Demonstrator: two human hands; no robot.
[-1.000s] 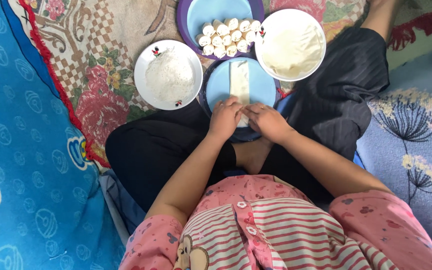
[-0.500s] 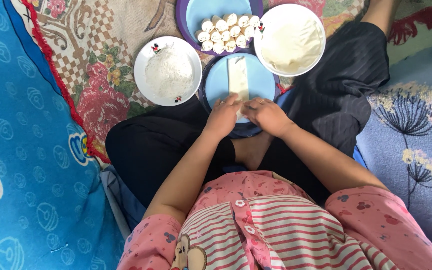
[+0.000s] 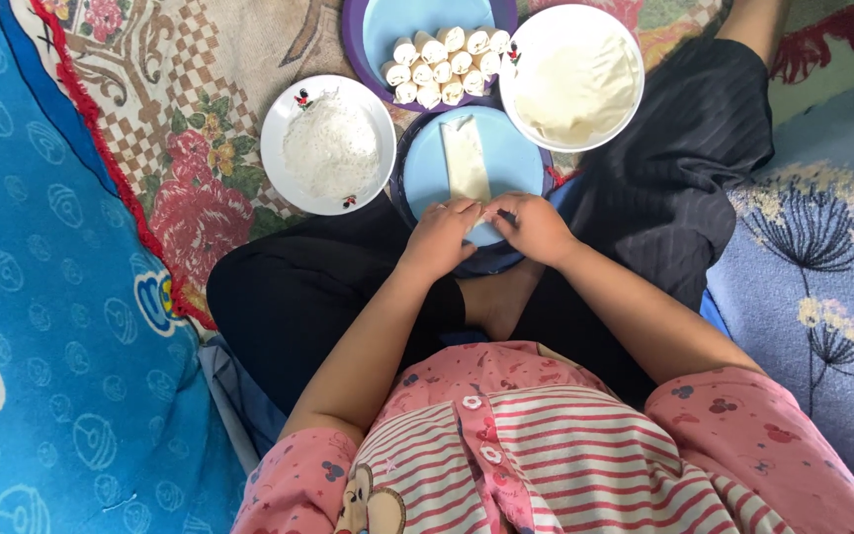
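Both hands — left hand (image 3: 439, 237) and right hand (image 3: 536, 225) — pinch the near end of a pale dough strip (image 3: 466, 163) lying on the blue plate (image 3: 427, 178). Beyond that plate sit finished rolls (image 3: 442, 64); left of it, a white flour plate (image 3: 328, 143).

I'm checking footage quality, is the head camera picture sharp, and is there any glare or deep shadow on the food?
Head view: sharp, evenly daylit; pale dough strip on round blue plate clear; left hand and right hand crisp; white bowl of creamy filling slightly overexposed; shadows soft.
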